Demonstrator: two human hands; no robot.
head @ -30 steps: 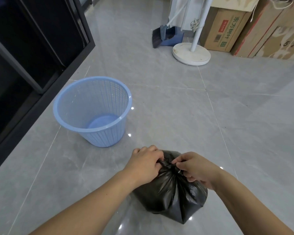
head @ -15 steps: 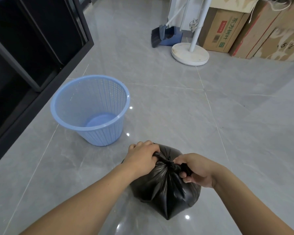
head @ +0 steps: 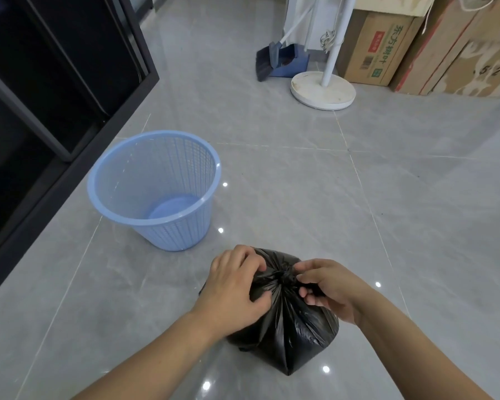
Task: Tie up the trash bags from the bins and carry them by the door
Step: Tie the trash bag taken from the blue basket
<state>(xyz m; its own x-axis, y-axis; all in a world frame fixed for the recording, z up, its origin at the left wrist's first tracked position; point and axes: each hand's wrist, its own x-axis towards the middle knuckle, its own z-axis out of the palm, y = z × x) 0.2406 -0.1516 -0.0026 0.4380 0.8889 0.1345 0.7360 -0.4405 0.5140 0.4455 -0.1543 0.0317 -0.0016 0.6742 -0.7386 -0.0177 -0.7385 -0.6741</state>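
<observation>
The grey tiled floor [head: 300, 174] lay open ahead of me and to my right, bare all the way to the white round stand base [head: 323, 92], the blue dustpan and broom [head: 280, 63] and the cardboard boxes [head: 387, 47] along the far edge. On my left the dark cabinet frame [head: 70, 82] closed that side off, and the empty blue basket bin [head: 156, 192] stood near it, apart from the bag. Half a second before, my right hand had been pulling a strand of plastic outward; by this moment both hands had drawn in over the gathered neck, and the knot sat bunched between them. The black trash bag [head: 289, 336] rested on the floor directly in front of me, nearer than the bin. My left hand [head: 237, 293] was curled on the bag's top at the left of the knot, gripping the crumpled plastic, and my right hand [head: 329, 290] pinched the plastic at the knot's right side with its fingertips [head: 303, 277].
</observation>
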